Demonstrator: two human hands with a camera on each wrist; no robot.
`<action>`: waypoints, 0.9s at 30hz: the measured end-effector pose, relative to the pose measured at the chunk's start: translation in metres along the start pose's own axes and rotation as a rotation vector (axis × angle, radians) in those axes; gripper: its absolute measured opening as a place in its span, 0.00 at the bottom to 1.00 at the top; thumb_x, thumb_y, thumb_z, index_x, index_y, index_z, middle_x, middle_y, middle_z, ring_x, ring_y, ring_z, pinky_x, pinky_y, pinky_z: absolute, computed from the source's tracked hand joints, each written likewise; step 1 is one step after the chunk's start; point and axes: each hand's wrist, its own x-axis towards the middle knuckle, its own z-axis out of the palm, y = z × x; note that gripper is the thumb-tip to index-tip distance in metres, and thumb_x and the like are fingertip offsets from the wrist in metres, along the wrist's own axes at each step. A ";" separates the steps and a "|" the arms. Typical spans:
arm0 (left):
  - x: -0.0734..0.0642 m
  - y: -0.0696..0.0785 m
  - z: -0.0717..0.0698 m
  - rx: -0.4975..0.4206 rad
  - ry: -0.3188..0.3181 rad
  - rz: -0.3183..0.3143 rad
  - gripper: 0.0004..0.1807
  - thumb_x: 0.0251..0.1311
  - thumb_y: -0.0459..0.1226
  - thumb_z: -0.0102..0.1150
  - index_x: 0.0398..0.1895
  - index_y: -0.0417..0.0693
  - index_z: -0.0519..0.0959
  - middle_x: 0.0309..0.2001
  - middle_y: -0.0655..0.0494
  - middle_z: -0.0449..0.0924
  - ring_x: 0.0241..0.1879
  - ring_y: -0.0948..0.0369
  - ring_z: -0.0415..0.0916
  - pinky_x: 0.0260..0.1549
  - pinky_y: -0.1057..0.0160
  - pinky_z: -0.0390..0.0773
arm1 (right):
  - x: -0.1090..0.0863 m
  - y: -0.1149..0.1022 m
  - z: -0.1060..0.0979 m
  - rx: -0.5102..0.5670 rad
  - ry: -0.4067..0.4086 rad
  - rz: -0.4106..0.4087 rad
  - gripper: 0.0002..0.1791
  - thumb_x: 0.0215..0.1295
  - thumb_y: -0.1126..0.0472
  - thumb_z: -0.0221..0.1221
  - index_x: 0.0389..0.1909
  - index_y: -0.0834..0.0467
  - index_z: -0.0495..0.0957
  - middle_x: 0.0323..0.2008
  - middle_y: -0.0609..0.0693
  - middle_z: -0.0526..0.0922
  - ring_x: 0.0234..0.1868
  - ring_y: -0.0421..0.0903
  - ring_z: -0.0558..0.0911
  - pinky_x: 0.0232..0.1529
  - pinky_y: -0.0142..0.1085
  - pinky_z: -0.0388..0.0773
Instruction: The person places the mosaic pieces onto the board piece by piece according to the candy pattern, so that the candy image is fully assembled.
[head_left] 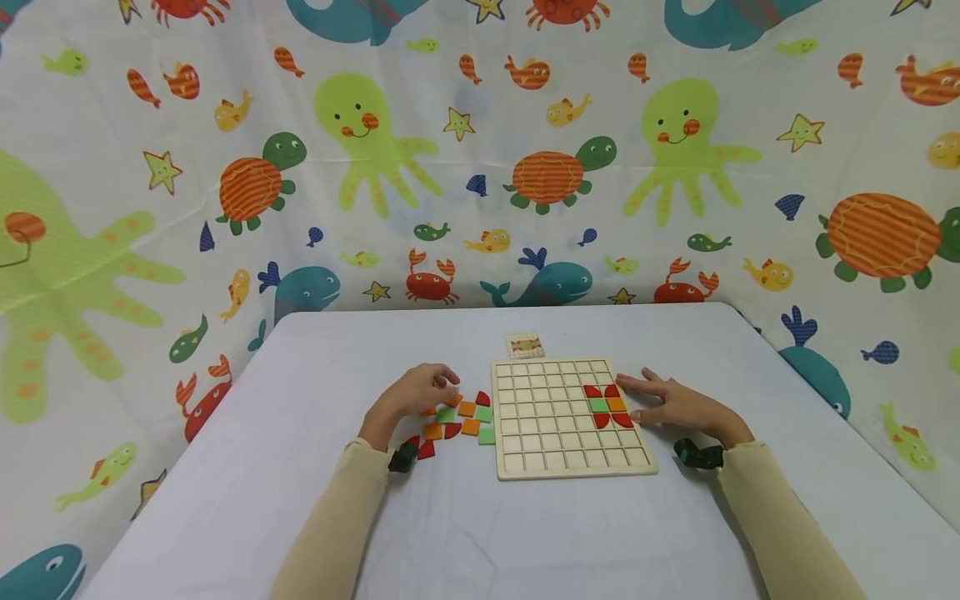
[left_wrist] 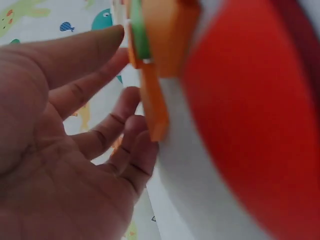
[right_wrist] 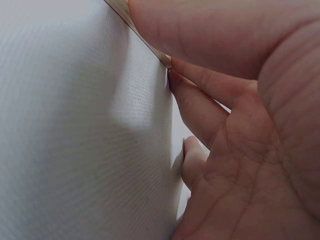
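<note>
**White cloth-covered bench (head_left: 225,500) with loose pieces on its left**

The bench top has rounded far corners and faint creases toward the near side. A pale wooden board (head_left: 540,417), marked with a grid of squares, lies flat near its middle. Left of the board spreads a loose cluster: flat orange square tiles (head_left: 470,427), flat green square tiles (head_left: 486,436) and flat red curved-edge tiles (head_left: 452,430), some partly hidden. A small card printed with a gridded picture (head_left: 524,345) lies just beyond the board's far edge.
</note>
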 end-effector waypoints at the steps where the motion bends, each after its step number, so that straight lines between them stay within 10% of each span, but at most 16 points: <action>1: 0.001 -0.002 0.000 0.033 -0.007 0.009 0.13 0.73 0.38 0.65 0.57 0.46 0.84 0.58 0.44 0.78 0.57 0.46 0.71 0.57 0.46 0.79 | 0.001 0.000 0.000 0.000 0.001 0.000 0.52 0.64 0.40 0.70 0.84 0.53 0.60 0.83 0.74 0.38 0.78 0.84 0.38 0.65 0.84 0.44; 13: 0.001 -0.008 0.002 0.085 0.019 0.052 0.09 0.70 0.34 0.70 0.47 0.45 0.79 0.48 0.50 0.75 0.55 0.49 0.68 0.56 0.49 0.76 | -0.001 0.000 0.000 -0.005 -0.001 -0.009 0.51 0.65 0.41 0.69 0.84 0.53 0.59 0.83 0.74 0.38 0.78 0.84 0.38 0.65 0.83 0.44; 27: -0.001 -0.007 -0.010 -0.256 0.098 0.035 0.10 0.73 0.38 0.68 0.50 0.42 0.80 0.45 0.47 0.87 0.43 0.51 0.82 0.46 0.56 0.83 | 0.002 0.001 0.000 0.012 0.006 -0.003 0.50 0.65 0.42 0.71 0.83 0.54 0.61 0.82 0.75 0.38 0.78 0.84 0.35 0.65 0.84 0.38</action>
